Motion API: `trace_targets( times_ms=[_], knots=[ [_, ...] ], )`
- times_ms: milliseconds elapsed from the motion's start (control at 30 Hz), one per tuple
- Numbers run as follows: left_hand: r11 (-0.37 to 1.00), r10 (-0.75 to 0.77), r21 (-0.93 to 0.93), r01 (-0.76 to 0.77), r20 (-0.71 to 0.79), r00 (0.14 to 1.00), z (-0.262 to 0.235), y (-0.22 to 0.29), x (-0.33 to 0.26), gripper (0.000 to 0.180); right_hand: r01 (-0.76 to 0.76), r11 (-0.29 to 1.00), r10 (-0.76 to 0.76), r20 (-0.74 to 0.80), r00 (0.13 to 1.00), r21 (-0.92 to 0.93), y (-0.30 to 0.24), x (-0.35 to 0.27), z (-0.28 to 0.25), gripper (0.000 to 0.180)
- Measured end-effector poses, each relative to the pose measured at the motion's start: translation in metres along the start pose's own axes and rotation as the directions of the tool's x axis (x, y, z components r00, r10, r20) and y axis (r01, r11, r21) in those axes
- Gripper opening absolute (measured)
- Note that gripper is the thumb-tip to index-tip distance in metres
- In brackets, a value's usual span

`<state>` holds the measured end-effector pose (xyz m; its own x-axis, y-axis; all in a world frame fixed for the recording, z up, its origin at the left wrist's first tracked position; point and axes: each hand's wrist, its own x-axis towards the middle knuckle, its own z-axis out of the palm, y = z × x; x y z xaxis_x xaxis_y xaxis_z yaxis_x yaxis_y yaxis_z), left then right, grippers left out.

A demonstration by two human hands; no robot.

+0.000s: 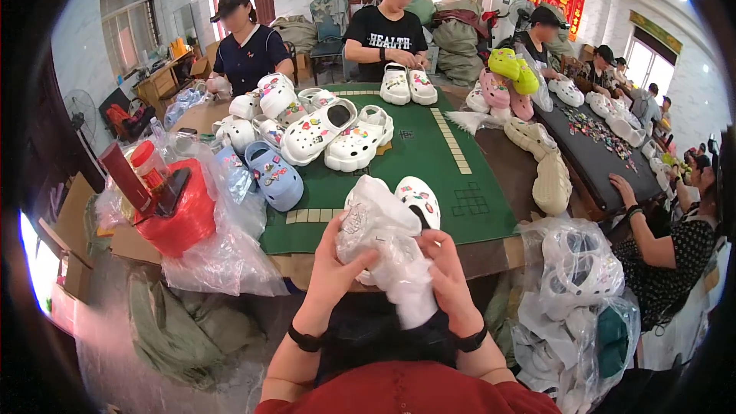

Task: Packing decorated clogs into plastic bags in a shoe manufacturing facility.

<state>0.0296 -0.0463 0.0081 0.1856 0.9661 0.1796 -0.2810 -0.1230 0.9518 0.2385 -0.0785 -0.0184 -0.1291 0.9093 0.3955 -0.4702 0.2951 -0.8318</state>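
1. Note the grip first: the left hand [337, 259] is closed around the left side of a clear plastic bag [381, 239], thumb across its front, while the right hand [449, 270] has its fingers curled on the right side.
2. Locate the bag: it is held up between both hands at the near edge of the worktop [433, 157]. Something white shows through the film, but creases hide its exact shape.
3. Let the left hand bear the weight, I would say, so that the right can work the loose film without the bundle twisting.
4. Handle the film by its folds rather than by stretched spots; thin plastic like this probably tears or clings to fingers.
5. Mind the decorated white clog [418, 201] just beyond the bundle; knocking it could catch its charms.
6. Keep elbows in: a blue clog [274, 178] lies to the left, and loose plastic sheeting [230, 270] hangs over the edge there, easy to snag with a sleeve or wrist.
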Motion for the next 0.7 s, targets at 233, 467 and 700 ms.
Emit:
trace_targets(
  times_ms=[233,467,700],
  knots=[
    [0.998,0.068,0.013,-0.067,-0.189,0.980,-0.026,0.002,0.004,0.051,-0.119,0.992,0.106,-0.254,0.961,-0.037,-0.030,0.001,-0.023,0.054],
    [0.992,0.036,-0.095,-0.088,-0.450,0.892,-0.058,-0.003,0.005,0.052,0.263,0.963,-0.249,-0.568,0.785,-0.059,-0.031,0.007,-0.053,0.025],
    [0.877,0.070,-0.416,-0.240,-0.384,0.921,-0.053,-0.007,0.003,0.073,-0.026,0.964,-0.054,-0.291,0.955,-0.264,-0.028,-0.001,-0.036,0.025]
  ],
)
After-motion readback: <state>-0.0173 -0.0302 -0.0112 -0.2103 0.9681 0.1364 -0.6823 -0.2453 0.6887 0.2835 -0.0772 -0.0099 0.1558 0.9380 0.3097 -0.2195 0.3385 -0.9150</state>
